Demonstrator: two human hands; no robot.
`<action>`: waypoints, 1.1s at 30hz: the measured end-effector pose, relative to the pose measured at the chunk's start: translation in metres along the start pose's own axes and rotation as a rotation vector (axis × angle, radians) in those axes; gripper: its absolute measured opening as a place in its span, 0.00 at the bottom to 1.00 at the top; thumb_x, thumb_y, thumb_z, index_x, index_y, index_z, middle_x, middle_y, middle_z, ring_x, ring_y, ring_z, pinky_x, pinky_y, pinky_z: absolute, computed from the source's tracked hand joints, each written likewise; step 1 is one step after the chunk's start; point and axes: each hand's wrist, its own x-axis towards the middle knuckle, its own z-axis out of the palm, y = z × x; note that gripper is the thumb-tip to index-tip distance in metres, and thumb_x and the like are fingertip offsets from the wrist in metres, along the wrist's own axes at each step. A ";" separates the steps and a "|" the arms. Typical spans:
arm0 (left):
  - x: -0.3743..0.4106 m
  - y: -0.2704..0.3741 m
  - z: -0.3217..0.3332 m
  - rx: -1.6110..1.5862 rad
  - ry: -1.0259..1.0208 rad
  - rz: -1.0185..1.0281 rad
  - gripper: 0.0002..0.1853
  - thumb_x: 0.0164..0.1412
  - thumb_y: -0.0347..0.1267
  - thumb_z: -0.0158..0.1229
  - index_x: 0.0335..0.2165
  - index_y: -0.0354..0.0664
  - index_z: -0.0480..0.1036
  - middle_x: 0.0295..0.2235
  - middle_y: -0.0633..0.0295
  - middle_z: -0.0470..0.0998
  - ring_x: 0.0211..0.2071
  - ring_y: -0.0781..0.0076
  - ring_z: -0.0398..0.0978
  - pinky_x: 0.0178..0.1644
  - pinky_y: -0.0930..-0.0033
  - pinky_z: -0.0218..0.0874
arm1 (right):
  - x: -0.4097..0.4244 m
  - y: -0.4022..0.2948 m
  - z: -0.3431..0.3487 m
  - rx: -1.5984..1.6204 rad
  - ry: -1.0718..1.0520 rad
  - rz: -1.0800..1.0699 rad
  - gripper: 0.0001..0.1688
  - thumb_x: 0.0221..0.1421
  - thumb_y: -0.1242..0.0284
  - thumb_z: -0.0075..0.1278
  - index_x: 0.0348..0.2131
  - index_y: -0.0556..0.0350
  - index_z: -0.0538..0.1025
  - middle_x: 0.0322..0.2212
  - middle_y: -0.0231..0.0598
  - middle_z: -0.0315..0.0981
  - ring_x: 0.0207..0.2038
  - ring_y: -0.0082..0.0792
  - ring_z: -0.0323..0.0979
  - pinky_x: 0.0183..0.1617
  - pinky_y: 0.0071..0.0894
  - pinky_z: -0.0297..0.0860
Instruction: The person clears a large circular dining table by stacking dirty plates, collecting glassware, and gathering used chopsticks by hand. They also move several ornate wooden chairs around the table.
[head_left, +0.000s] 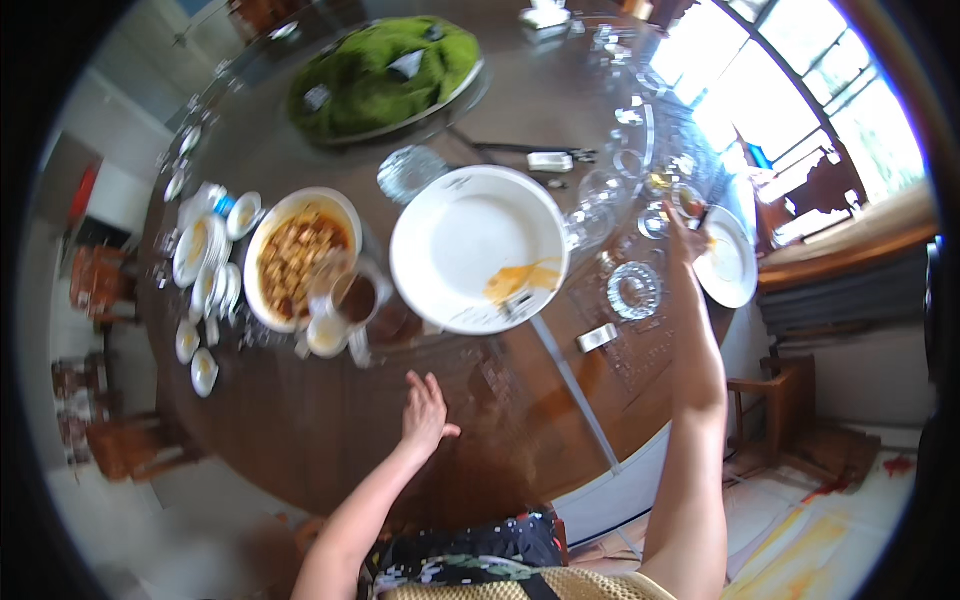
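Observation:
My right hand (688, 238) reaches out to the right side of a round wooden table, at the near rim of a small white plate (729, 259) with an orange stain; blur hides whether it grips the plate. Small glasses (654, 220) stand just beyond its fingers. Over the table's near part, my left hand (426, 412) is empty with its fingers apart. A large white plate (469, 232) smeared with orange sauce lies ahead. To its left are a white bowl of food in reddish sauce (304, 251) and a glass pitcher with dark liquid (356, 298).
A glass ashtray (634, 290) and a small white box (597, 338) lie left of my right forearm. Stacked small dishes (202, 251) line the left side. A green mossy centrepiece (382, 79) occupies the far part. Wooden chairs (780, 405) stand around the table.

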 end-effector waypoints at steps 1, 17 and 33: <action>-0.001 -0.002 0.002 -0.003 0.038 -0.006 0.72 0.22 0.61 0.70 0.58 0.21 0.50 0.55 0.20 0.54 0.51 0.48 0.67 0.51 0.68 0.67 | -0.009 -0.027 -0.028 0.059 -0.067 0.015 0.42 0.30 0.55 0.72 0.43 0.60 0.76 0.38 0.44 0.78 0.41 0.36 0.75 0.47 0.33 0.68; -0.057 -0.008 0.012 -0.787 0.394 0.197 0.62 0.46 0.44 0.68 0.64 0.37 0.32 0.64 0.36 0.37 0.62 0.41 0.51 0.65 0.53 0.48 | -0.252 -0.198 -0.275 0.537 -0.727 0.001 0.36 0.38 0.82 0.65 0.50 0.65 0.69 0.44 0.40 0.71 0.47 0.30 0.69 0.50 0.30 0.71; -0.171 -0.110 -0.057 -1.513 0.650 0.138 0.45 0.50 0.34 0.66 0.60 0.35 0.50 0.54 0.45 0.64 0.55 0.57 0.65 0.58 0.60 0.57 | -0.493 -0.319 -0.236 0.807 -1.134 0.049 0.45 0.36 0.70 0.70 0.54 0.64 0.68 0.45 0.45 0.74 0.48 0.28 0.72 0.53 0.29 0.67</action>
